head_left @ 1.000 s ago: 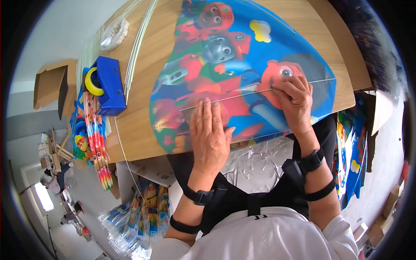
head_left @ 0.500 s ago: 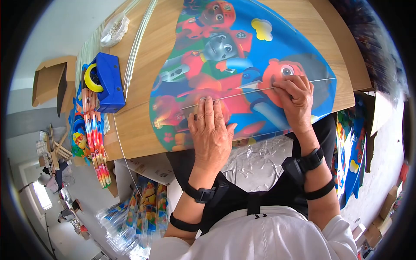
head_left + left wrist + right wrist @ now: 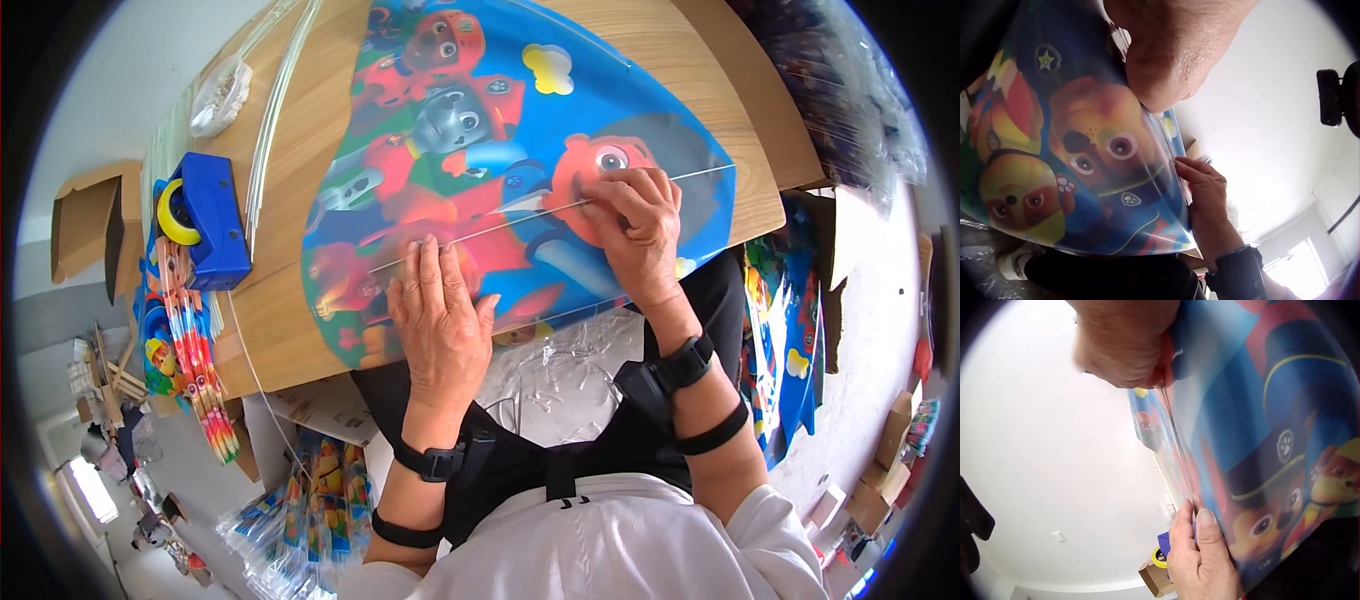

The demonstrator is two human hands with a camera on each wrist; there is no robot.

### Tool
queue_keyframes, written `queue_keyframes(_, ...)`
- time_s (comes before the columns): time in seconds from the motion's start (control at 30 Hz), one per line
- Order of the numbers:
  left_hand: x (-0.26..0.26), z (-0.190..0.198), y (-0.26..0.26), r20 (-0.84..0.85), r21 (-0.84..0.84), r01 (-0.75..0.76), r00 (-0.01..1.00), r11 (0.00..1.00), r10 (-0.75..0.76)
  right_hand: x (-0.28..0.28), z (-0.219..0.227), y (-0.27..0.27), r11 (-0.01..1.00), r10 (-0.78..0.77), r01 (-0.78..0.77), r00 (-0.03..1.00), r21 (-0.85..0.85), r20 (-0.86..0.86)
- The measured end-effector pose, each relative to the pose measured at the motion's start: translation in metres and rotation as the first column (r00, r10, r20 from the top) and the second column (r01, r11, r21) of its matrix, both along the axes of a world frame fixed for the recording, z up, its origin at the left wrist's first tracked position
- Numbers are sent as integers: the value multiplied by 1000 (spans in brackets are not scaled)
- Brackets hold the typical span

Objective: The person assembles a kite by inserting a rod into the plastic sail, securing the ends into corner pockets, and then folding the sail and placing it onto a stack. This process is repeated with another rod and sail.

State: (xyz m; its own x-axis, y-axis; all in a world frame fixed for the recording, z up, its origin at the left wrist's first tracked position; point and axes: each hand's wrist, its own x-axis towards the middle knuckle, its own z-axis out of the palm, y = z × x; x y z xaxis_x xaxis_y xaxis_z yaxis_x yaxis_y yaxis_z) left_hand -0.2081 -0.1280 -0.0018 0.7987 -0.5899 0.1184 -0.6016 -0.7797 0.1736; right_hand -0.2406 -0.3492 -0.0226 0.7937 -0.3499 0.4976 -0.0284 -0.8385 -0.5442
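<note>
**Ana:** Head view first: how would you do this step well?

**Ben:** The blue cartoon-printed plastic kite sheet point(image 3: 520, 170) lies flat on the light wooden table point(image 3: 290, 300), its near edge hanging over the front. A thin clear rod point(image 3: 520, 215) runs across it. I'd judge the trick is to keep the rod straight along its line and press evenly, so the sheet doesn't wrinkle under it.

**Ana:** And the hands?

**Ben:** The left hand point(image 3: 440, 320) lies flat, fingers straight and together, pressing the rod and sheet down. The right hand point(image 3: 630, 215) has its fingers bent, tips bearing on the rod near the red cartoon face. A blue tape dispenser with a yellow roll point(image 3: 205, 220) sits well apart at the left.

**Ana:** Left wrist view?

**Ben:** The heel of the left hand point(image 3: 1166, 50) rests on the sheet point(image 3: 1072, 156); the right hand point(image 3: 1207, 194) touches its far edge.

**Ana:** Right wrist view?

**Ben:** The right hand point(image 3: 1125, 344) seems to pinch the rod point(image 3: 1179, 450) against the sheet point(image 3: 1272, 425). The left hand point(image 3: 1200, 556) holds the rod's other stretch down with straight fingers.
</note>
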Motion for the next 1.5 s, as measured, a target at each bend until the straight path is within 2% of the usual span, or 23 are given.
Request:
queue_keyframes(0.2,6,14,26,48,-136,-35,998,990,42,-1,1,-2,995,1,-6,999,102,48)
queue_keyframes(0.3,18,25,91,186,-154,-280,934,948,306,-7,8,-4,983,14,-30,996,183,90)
queue_keyframes(0.37,25,33,150,274,-66,-487,831,871,485,-10,21,2,955,20,-51,994,293,108)
queue_keyframes(0.43,20,37,198,412,85,-706,668,703,620,-13,39,16,913,73,-112,991,393,111)
queue_keyframes(0.47,17,35,217,425,76,-723,647,687,633,-13,45,24,875,116,-155,987,458,113)
queue_keyframes(0.53,10,33,250,110,227,-827,547,515,830,-15,57,48,840,205,-212,976,499,69)
queue_keyframes(0.67,-1,7,280,46,248,-813,552,526,832,-11,65,109,709,446,-382,894,593,42)
queue_keyframes(0.73,-3,-7,289,-34,166,-762,630,626,776,-7,64,144,611,582,-490,810,621,66)
queue_keyframes(0.77,-5,-16,299,-198,58,-810,563,583,802,-4,65,159,566,666,-533,745,629,32)
queue_keyframes(0.8,-12,-9,296,-202,48,-817,556,575,807,-1,67,174,516,742,-568,670,641,-4)
queue_keyframes(0.83,-23,7,284,-533,-106,-886,434,451,726,0,65,193,452,779,-542,627,708,-18)
queue_keyframes(0.87,-34,21,272,-797,-204,-941,320,270,513,2,61,213,386,814,-509,580,769,-25)
queue_keyframes(0.93,-67,32,248,-869,-372,-910,410,180,277,6,48,252,275,882,-349,463,896,-90)
queue_keyframes(1.03,-110,17,226,-911,-408,-904,413,127,12,4,34,299,195,885,-62,442,979,-148)
queue_keyframes(1.1,-126,17,213,-926,-377,-923,373,77,-56,3,25,311,152,888,-46,445,987,-116)
queue_keyframes(1.2,-129,19,215,-916,-398,-908,384,130,-119,-1,18,317,97,878,-43,475,994,-65)
queue_keyframes(1.27,-114,31,230,-925,-376,-838,362,396,-111,-2,22,314,27,860,-39,511,999,-4)
queue_keyframes(1.3,-102,33,239,-829,-402,-728,547,555,117,0,27,313,33,862,-45,507,998,-6)
queue_keyframes(1.33,-83,38,244,-693,-471,-699,670,538,264,2,33,312,43,842,-30,538,999,-20)
queue_keyframes(1.37,-60,50,253,-612,-485,-689,707,539,354,4,37,311,52,821,-13,570,999,-35)
queue_keyframes(1.4,-35,48,264,-613,-594,-701,712,395,343,6,37,311,54,820,-16,571,998,-35)
queue_keyframes(1.43,-5,50,272,-538,-662,-658,750,358,384,7,37,310,30,819,-2,573,1000,-23)
queue_keyframes(1.5,61,54,284,-312,-717,-533,822,449,477,9,37,312,4,816,15,579,1000,-12)
